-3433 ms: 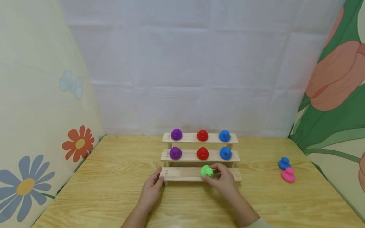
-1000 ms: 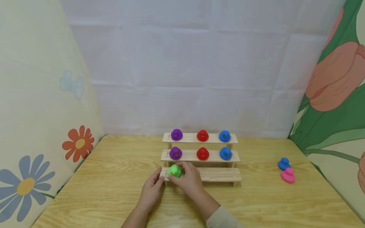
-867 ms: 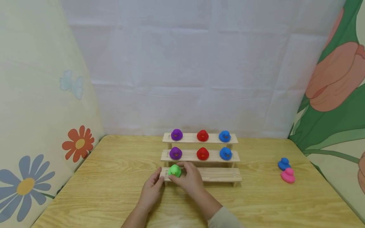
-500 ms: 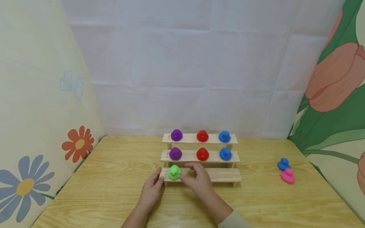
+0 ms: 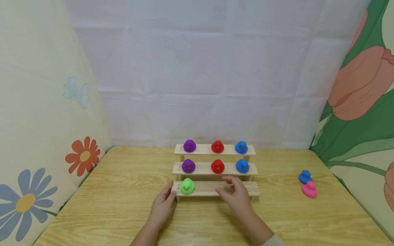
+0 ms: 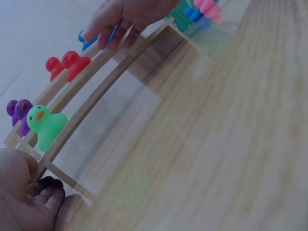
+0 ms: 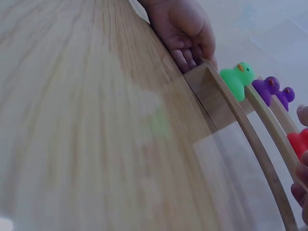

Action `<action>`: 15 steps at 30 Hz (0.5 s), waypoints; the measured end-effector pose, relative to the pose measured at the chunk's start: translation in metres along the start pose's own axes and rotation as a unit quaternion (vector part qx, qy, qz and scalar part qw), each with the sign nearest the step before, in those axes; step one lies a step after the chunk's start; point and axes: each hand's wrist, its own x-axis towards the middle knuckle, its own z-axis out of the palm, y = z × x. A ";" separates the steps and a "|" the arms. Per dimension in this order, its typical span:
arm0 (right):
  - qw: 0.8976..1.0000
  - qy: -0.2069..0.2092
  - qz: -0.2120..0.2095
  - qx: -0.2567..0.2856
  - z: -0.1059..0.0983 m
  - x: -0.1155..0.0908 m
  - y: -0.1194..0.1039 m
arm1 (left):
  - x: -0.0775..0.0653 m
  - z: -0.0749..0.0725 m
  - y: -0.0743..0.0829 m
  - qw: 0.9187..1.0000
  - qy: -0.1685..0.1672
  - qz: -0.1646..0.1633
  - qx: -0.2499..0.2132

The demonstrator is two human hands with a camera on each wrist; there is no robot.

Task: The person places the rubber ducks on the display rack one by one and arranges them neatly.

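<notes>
My left hand [image 5: 162,204] grips the left end of the lowest step of a three-step wooden display stand [image 5: 204,188], thumb above and fingers below. Just right of it, on that step, a green rubber duck [image 5: 187,187] sits upright, facing front. My right hand [image 5: 238,196] hovers over the right part of the same step, fingers parted and holding nothing. On each upper step sit a purple duck [image 5: 188,166], a red duck [image 5: 218,166] and a blue duck [image 5: 242,166]. In the left wrist view the right hand [image 6: 132,19] partly covers the blue ducks.
On the wooden table [image 5: 129,191], right of the stand, lie a loose blue duck [image 5: 305,177] and a pink duck [image 5: 309,189], close together. A white cloth [image 5: 197,75] hangs behind, with flower-patterned sheets at both sides.
The green duck went left along the lowest step in my right hand and was let go at its left end. The right hand then moved away rightward. My left hand stayed put.
</notes>
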 end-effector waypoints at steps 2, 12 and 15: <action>1.000 0.011 0.001 -0.009 -0.007 -0.001 0.003 | 0.000 0.000 0.000 1.000 -0.001 -0.002 -0.002; 0.997 0.065 0.014 -0.042 -0.046 -0.004 0.019 | 0.001 -0.001 -0.001 1.000 0.003 -0.003 0.005; 0.996 0.074 0.028 -0.046 -0.059 -0.005 0.025 | 0.000 -0.001 0.000 1.000 0.004 0.000 0.004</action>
